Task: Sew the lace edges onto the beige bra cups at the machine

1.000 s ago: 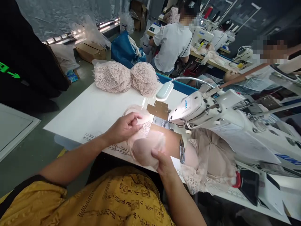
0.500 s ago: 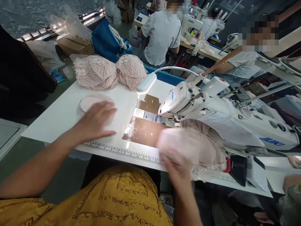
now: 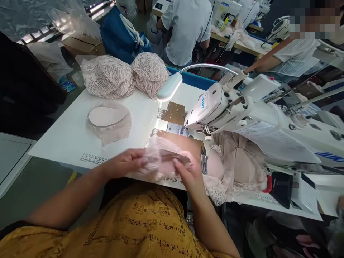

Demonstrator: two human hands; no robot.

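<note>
A pale pink bra cup [image 3: 169, 157] with sheer, lacy fabric is stretched between my hands over the table's front edge, partly blurred. My left hand [image 3: 127, 163] pinches its left side with closed fingers. The right side is gripped by my right hand [image 3: 190, 172], thumb on top. To the left, another cup [image 3: 109, 116] lies on sheer fabric on the white table [image 3: 64, 125]. Thread snips [image 3: 204, 161] lie just right of my right hand. Beyond them, pink lace bra pieces [image 3: 242, 168] are heaped under the sewing machine arm [image 3: 209, 107].
Stacked lace cups [image 3: 107, 77] sit at the table's back left. A lamp [image 3: 170, 87] on a bent neck hangs beside the machine. A dark phone-like object [image 3: 281, 188] lies at right. A person in a white shirt [image 3: 185, 32] sits beyond the table.
My left hand has left the cup on the table and come to the held piece. My right hand has brought that piece leftward from beside the heap, uncovering the snips.
</note>
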